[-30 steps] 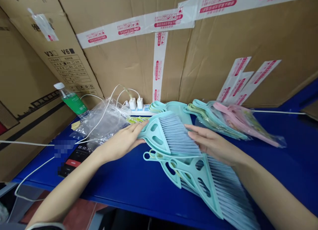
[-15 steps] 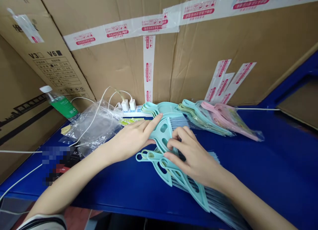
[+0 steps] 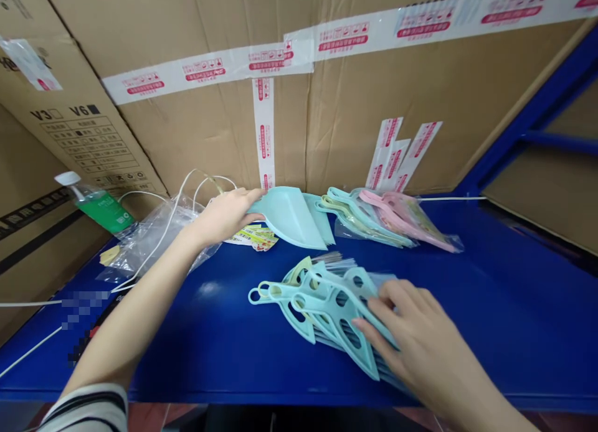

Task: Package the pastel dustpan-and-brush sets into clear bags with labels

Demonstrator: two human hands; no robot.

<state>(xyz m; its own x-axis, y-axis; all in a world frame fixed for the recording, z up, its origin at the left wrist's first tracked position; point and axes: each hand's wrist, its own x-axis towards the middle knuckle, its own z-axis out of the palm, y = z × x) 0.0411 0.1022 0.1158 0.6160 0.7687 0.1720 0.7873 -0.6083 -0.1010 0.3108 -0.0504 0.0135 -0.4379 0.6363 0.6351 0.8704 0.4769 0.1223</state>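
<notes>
My left hand (image 3: pixel 233 214) is closed on the handle end of a light blue dustpan (image 3: pixel 289 219), whose pan points right over another blue dustpan at the back of the table. My right hand (image 3: pixel 404 323) has its fingers bent round the right part of a blue brush (image 3: pixel 359 304) that lies on a heap of brushes. Ring-ended handles in the heap (image 3: pixel 280 293) point left, and one brush there is pale green. Grey bristles show between the blue heads. To the right of the dustpan lie bagged blue and green sets (image 3: pixel 374 220) and a bagged pink set (image 3: pixel 402 214).
Crumpled clear bags (image 3: pixel 159 233) and a green-labelled bottle (image 3: pixel 100 208) are at the back left, with white cables across them. Yellow-green packets (image 3: pixel 255 236) lie beside my left hand. Cardboard (image 3: pixel 210 133) stands behind the blue table (image 3: pixel 210 345).
The hands have moved apart. My left hand went back and left and took hold of a dustpan; the brush once between both hands now lies on the heap under my right hand. The view shifted slightly.
</notes>
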